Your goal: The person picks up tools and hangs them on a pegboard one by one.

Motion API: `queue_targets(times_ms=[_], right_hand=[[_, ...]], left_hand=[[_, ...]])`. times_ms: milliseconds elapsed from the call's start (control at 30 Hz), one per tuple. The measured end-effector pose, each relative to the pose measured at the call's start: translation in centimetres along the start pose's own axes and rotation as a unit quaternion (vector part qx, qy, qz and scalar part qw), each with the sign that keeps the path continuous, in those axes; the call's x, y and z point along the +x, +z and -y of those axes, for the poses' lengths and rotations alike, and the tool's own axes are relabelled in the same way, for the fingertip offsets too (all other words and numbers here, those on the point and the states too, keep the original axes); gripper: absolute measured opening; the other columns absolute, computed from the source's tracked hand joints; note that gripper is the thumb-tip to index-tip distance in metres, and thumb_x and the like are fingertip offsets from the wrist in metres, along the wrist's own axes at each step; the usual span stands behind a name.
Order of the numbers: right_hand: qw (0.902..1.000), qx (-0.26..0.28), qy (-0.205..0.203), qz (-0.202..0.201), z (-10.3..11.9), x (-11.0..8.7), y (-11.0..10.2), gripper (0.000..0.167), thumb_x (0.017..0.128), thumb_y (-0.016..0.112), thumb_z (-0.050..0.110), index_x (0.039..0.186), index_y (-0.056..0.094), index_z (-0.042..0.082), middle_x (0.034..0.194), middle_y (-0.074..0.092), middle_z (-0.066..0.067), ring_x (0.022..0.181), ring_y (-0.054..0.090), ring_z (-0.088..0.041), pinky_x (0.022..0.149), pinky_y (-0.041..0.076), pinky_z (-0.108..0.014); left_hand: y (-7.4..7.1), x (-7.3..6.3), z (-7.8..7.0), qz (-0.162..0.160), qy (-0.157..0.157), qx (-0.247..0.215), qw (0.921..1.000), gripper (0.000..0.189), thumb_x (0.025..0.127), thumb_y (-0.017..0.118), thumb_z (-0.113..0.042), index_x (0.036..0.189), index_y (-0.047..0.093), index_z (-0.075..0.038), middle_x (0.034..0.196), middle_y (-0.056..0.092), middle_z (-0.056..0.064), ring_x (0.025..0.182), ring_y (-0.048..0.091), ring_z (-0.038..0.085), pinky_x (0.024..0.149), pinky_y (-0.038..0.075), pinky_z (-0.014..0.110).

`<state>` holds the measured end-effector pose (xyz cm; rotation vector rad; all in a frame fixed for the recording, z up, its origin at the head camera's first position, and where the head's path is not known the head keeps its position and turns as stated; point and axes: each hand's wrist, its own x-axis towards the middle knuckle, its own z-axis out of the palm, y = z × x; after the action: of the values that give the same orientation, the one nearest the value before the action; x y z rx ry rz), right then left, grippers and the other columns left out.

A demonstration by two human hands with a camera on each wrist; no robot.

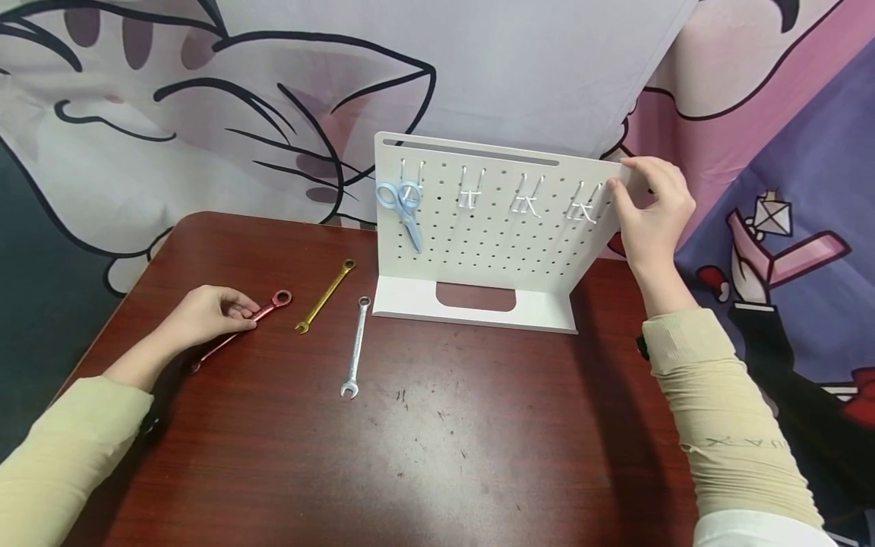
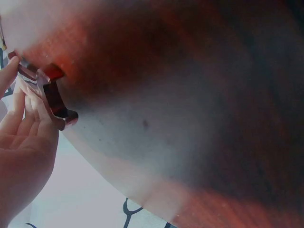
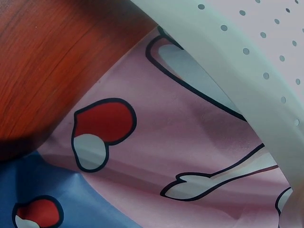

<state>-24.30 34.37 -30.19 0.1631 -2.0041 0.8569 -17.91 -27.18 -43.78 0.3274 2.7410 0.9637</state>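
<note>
Pickup stage, looks like: left grip (image 1: 209,315) pinching the red wrench (image 1: 265,311) near the left edge of the counter (image 1: 478,441), right grip (image 1: 654,209) clamped on the top-right corner of the pegboard (image 1: 497,205). Next move probably needs a steady lift.

A row left of the pegboard (image 1: 494,230)

The pegboard stands toward the back of the table (image 1: 492,425), before a cloth (image 1: 533,76). Scissors (image 1: 410,219) hang at its left end, three hooks (image 1: 469,200) to their right. Just off its lower left corner lies the rightmost wrench (image 1: 357,346); left of that, the middle wrench (image 1: 325,297); farther left, the leftmost wrench (image 1: 267,310), in the left hand (image 1: 210,315). The right hand (image 1: 652,209) is at the pegboard's upper right corner.
</note>
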Motion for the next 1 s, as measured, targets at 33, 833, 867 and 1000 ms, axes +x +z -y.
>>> queue_targets(times_ms=[33,833,867,1000], right_hand=[[1.0,0.001,0.002,-0.001,0.0,0.0,0.0,0.021,0.09,0.083,0.008,0.111,0.082,0.003,0.113,0.081,-0.014,0.112,0.07,-0.02,0.099,0.048,-0.017],[1.0,-0.003,-0.004,0.007,0.0,-0.1,0.0,0.023,0.093,0.081,0.01,0.114,0.081,0.002,0.116,0.08,-0.017,0.115,0.07,-0.025,0.1,0.048,-0.017],[1.0,-0.003,-0.004,0.006,0.0,-0.1,0.0,0.023,0.093,0.081,0.01,0.114,0.081,0.002,0.115,0.08,-0.017,0.115,0.07,-0.025,0.1,0.048,-0.017],[1.0,-0.002,-0.007,0.005,0.0,0.0,-0.1,0.023,0.092,0.081,0.009,0.114,0.081,0.002,0.116,0.08,-0.018,0.115,0.07,-0.025,0.099,0.047,-0.017]], left_hand=[[-0.1,0.0,0.0,0.004,-0.002,-0.002,1.0,0.025,0.088,0.085,-0.007,0.105,0.076,0.011,0.085,0.078,0.009,0.069,0.059,-0.004,0.062,0.048,0.016],[-0.1,0.9,-1.9,0.045,0.013,-0.004,0.9989,0.018,0.089,0.085,-0.008,0.099,0.078,0.005,0.087,0.08,0.006,0.072,0.065,-0.003,0.067,0.054,0.016],[-0.1,1.0,-2.2,0.041,0.015,-0.003,0.9991,0.018,0.089,0.085,-0.008,0.099,0.078,0.005,0.087,0.079,0.006,0.072,0.064,-0.003,0.067,0.053,0.016],[0.1,1.2,-3.5,0.016,0.023,-0.003,0.9996,0.015,0.09,0.084,-0.009,0.099,0.078,0.002,0.085,0.078,0.004,0.072,0.062,-0.001,0.067,0.05,0.016]])
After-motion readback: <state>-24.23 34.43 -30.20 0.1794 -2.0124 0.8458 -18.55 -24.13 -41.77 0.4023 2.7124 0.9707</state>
